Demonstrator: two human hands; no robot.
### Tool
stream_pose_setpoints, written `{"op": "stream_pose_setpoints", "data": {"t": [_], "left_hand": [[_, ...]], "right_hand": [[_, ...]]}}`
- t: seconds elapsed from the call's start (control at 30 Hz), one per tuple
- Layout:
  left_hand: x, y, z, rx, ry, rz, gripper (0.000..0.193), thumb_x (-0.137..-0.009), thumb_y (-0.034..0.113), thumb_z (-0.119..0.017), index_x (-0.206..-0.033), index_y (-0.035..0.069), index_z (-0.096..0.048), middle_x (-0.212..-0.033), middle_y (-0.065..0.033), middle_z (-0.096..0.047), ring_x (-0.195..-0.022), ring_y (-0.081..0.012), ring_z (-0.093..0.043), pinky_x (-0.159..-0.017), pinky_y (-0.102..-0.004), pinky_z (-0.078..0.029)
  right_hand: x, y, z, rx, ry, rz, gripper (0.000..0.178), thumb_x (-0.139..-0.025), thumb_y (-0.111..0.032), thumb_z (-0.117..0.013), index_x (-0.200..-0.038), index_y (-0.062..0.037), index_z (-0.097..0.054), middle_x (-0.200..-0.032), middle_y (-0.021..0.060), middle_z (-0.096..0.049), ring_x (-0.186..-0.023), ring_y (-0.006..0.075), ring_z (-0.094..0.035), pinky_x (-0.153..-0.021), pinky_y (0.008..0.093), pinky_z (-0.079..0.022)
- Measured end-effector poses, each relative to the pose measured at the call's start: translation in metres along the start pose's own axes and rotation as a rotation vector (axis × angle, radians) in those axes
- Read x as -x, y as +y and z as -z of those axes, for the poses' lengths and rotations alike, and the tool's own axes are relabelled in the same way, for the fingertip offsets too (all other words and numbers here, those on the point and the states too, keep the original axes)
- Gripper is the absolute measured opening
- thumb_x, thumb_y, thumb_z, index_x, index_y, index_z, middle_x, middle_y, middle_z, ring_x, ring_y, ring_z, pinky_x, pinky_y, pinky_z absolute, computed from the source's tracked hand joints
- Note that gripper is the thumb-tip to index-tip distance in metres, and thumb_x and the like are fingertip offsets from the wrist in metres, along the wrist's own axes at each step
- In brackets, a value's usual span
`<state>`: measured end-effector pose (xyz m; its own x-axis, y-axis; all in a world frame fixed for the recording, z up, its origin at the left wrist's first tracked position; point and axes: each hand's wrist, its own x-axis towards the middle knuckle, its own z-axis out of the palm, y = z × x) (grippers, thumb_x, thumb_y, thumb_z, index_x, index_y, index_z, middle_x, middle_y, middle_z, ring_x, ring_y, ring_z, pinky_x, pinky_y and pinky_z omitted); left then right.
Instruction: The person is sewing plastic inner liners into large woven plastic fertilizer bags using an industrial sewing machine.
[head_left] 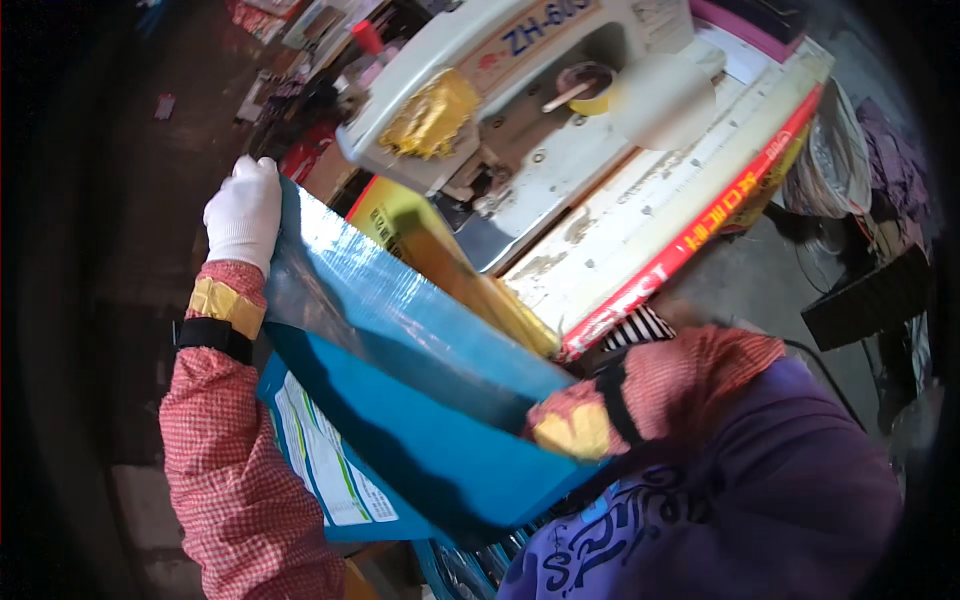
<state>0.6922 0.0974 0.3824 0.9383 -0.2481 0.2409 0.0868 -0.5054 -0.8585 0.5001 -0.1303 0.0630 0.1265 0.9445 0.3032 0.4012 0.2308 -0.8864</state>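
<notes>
My left hand point(243, 205), in a white knitted glove, is closed on the upper left corner of a large blue plastic sack point(480, 462). The sack hangs in front of me, its shiny, paler upper layer point(400, 285) stretched slantwise toward my right arm. A white printed panel point(325, 455) shows on its lower left. My right forearm, in a red checked sleeve point(690, 385) with yellow tape at the cuff, reaches to the sack's right end. The right hand itself is hidden at the sack, so its fingers cannot be seen.
Just beyond the sack stands a pale industrial sewing machine point(540, 60) with yellow tape on its head. Its worn white table point(590, 240) has a red printed front edge. A yellow roll point(590, 90) with a stick lies there. More blue sacks point(465, 565) are below me.
</notes>
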Motion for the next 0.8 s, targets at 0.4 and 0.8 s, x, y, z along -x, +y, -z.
{"op": "stream_pose_setpoints", "data": {"t": [0.4,0.8], "left_hand": [[-0.036,0.056,0.024,0.216,-0.329,-0.019,0.028,-0.091,0.02,-0.03,-0.101,0.006,-0.052,-0.095,-0.0185,-0.062,-0.09,-0.0342,-0.06,-0.076,-0.0447,-0.047],[-0.042,0.057,0.032,0.459,-0.495,0.133,0.025,-0.088,0.016,-0.039,-0.101,0.003,-0.057,-0.1,-0.0205,-0.061,-0.096,-0.0354,-0.057,-0.082,-0.0416,-0.045]], "right_hand": [[0.015,-0.066,0.125,0.33,1.117,-0.479,0.032,-0.072,-0.014,-0.064,-0.102,-0.0056,-0.054,-0.077,0.0122,-0.059,-0.07,0.0273,-0.059,-0.063,0.0375,-0.048],[0.003,-0.059,0.132,0.086,0.25,-0.734,0.03,-0.077,-0.031,-0.061,-0.095,-0.0072,-0.059,-0.078,0.0103,-0.064,-0.071,0.0297,-0.062,-0.063,0.0396,-0.049]]}}
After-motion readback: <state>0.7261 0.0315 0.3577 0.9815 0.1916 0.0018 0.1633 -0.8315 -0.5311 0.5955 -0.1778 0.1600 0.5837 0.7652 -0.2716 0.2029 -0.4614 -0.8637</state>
